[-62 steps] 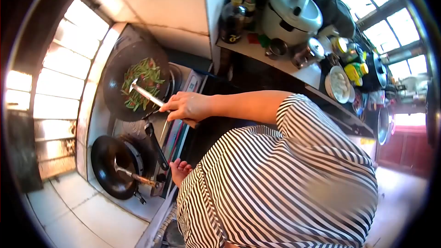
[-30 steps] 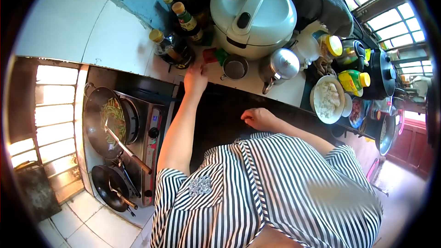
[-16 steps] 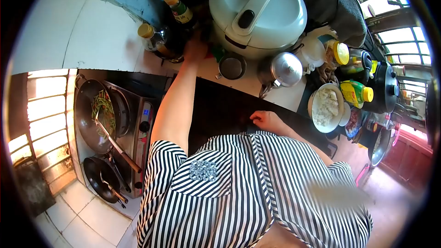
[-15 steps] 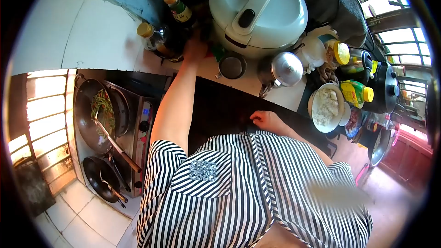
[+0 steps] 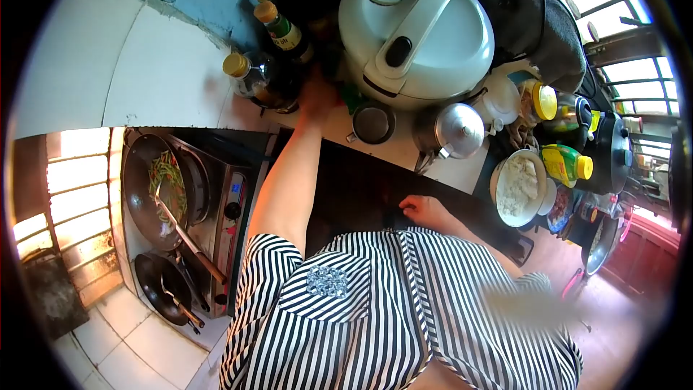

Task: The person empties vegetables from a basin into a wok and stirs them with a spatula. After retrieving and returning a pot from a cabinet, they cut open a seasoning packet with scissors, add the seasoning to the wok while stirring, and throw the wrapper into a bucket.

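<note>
My left hand (image 5: 316, 97) reaches in among the bottles at the back of the counter. Shadow hides its fingers, and what they touch cannot be made out. Beside it stand a jar with a gold lid (image 5: 253, 76) and a dark sauce bottle with an orange cap (image 5: 285, 32). To its right are a small metal cup (image 5: 373, 123) and a large white rice cooker (image 5: 433, 58). Near my waist, my right hand (image 5: 424, 209) has its fingers curled in, with nothing seen in them.
On the left, a wok with green vegetables and a spatula (image 5: 167, 195) sits on the gas stove (image 5: 225, 209), beside a smaller black pan (image 5: 160, 289). A metal pot (image 5: 462, 132), a bowl of rice (image 5: 518, 188) and a green-yellow bottle (image 5: 567, 163) stand right.
The whole view has shifted slightly down and right. My left hand stays among the bottles, and my right hand stays by my waist with its fingers curled.
</note>
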`<state>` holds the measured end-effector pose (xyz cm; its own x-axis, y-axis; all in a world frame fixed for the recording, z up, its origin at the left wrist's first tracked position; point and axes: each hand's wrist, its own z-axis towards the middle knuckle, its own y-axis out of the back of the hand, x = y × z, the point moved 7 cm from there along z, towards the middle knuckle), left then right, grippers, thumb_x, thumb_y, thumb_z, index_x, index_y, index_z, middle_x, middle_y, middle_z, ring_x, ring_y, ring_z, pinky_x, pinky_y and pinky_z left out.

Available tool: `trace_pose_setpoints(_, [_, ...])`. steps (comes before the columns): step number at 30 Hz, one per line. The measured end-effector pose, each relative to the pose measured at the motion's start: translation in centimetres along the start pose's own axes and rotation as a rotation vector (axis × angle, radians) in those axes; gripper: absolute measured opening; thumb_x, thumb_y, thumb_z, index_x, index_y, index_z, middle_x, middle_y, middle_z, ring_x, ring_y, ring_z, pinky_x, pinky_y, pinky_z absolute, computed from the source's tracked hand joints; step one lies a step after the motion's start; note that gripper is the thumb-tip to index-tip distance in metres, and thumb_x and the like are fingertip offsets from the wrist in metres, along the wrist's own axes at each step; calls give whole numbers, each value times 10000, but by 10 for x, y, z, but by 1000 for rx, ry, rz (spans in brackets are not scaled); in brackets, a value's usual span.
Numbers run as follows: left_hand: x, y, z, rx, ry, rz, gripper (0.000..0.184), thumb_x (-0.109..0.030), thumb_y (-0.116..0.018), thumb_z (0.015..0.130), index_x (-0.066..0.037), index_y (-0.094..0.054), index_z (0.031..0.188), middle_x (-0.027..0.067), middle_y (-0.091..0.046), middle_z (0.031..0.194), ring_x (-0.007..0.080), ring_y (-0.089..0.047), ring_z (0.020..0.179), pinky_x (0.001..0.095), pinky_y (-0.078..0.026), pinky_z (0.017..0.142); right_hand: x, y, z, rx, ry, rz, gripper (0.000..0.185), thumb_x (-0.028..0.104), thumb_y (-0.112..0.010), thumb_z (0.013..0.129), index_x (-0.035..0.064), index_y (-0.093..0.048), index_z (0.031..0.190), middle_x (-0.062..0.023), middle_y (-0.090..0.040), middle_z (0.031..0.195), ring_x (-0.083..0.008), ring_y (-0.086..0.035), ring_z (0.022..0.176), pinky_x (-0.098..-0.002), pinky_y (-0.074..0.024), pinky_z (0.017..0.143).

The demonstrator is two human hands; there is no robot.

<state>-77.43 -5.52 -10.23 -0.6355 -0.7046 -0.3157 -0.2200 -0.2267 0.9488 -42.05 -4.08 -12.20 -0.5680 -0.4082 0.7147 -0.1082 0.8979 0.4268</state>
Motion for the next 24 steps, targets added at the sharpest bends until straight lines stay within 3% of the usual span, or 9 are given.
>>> trace_pose_setpoints(2, [14, -6, 1, 133, 356, -280, 684, -283, -629, 797, -133, -294, 1374, 253, -579, 1119, 424, -582, 980, 475, -493, 819, 0, 2, -1, -8, -5, -5, 244, 196, -563, 797, 57, -643, 981, -154, -663, 905, -312, -635, 836, -376, -500, 750])
trace_pose_setpoints(12, [6, 3, 3, 86, 366, -335, 702, -348, -599, 812, -133, -273, 1395, 219, -536, 1219, 396, -543, 1080, 448, -459, 884, -8, 4, -3, -14, -26, 12, 250, 197, -568, 796, 53, -642, 987, -157, -663, 919, -313, -634, 853, -375, -500, 760])
trace_pose_setpoints(14, [9, 3, 6, -41, 359, -404, 711, -406, -581, 821, -141, -265, 1400, 222, -563, 1177, 397, -562, 1049, 465, -466, 865, -13, 3, -4, 4, -40, 21, 251, 197, -570, 797, 58, -642, 994, -154, -665, 920, -310, -636, 859, -372, -501, 762])
trace_pose_setpoints(18, [6, -4, 9, -21, 425, -370, 685, -423, -552, 841, -117, -275, 1387, 223, -597, 1108, 396, -585, 1003, 483, -477, 839, -16, 6, -5, 19, -121, 51, 254, 197, -563, 801, 65, -642, 1003, -153, -665, 921, -313, -636, 864, -372, -500, 764])
trace_pose_setpoints(20, [6, -8, 13, 30, 462, -158, 572, -236, -580, 844, 18, -392, 1320, 159, -606, 1082, 243, -628, 909, 336, -532, 728, -20, 7, -6, 5, -115, 67, 255, 196, -564, 801, 61, -642, 1002, -156, -665, 912, -312, -637, 856, -372, -501, 755])
trace_pose_setpoints(24, [7, -14, 16, 57, 366, -93, 415, -218, -544, 871, 14, -511, 1214, 166, -590, 1101, 233, -620, 919, 342, -528, 736, -34, 5, -4, 22, -127, 98, 263, 202, -572, 800, 58, -642, 1008, -153, -665, 893, -301, -642, 832, -364, -498, 734])
